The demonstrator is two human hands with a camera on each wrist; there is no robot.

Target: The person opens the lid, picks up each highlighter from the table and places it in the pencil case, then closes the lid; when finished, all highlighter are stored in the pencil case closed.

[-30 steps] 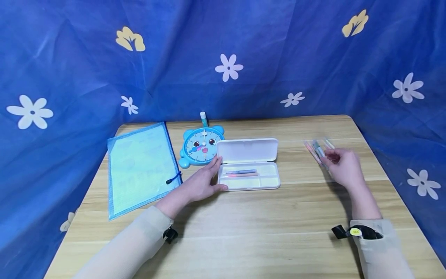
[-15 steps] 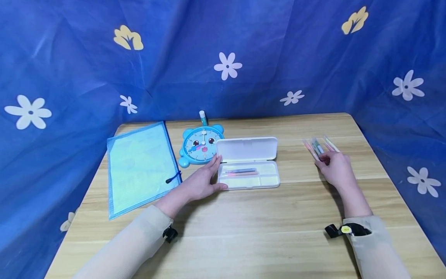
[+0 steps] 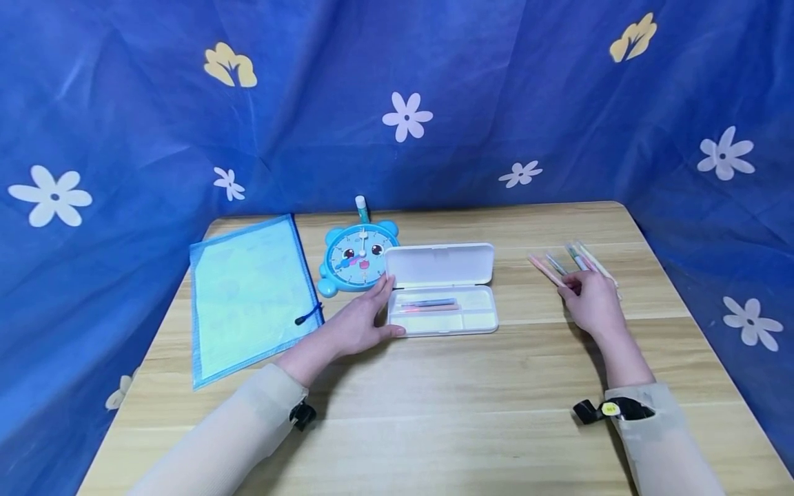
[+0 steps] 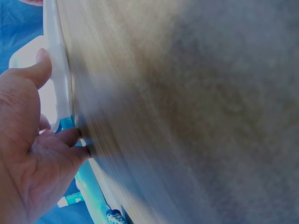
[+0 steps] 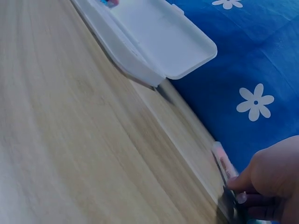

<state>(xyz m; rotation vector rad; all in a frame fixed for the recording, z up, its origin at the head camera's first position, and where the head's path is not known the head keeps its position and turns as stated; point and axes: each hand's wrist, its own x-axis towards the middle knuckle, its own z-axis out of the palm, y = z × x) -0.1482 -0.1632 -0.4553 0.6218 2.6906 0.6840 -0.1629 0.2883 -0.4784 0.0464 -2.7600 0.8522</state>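
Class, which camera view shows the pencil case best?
The head view: the open pencil case shows nearly whole, lid and compartments included, its left end partly behind the left hand. The left wrist view shows mainly its outer side; the right wrist, its right end and lid, cropped above.

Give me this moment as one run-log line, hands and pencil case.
left hand: holds pencil case, left end | lid: up | inside: blue pen, pink pen | right hand: at loose pens, grip unclear

The pencil case (image 3: 439,267) is white, one pen (image 3: 546,269) pink, the clock (image 3: 362,255) blue, the curtain (image 3: 459,62) blue with white flowers (image 3: 406,117)
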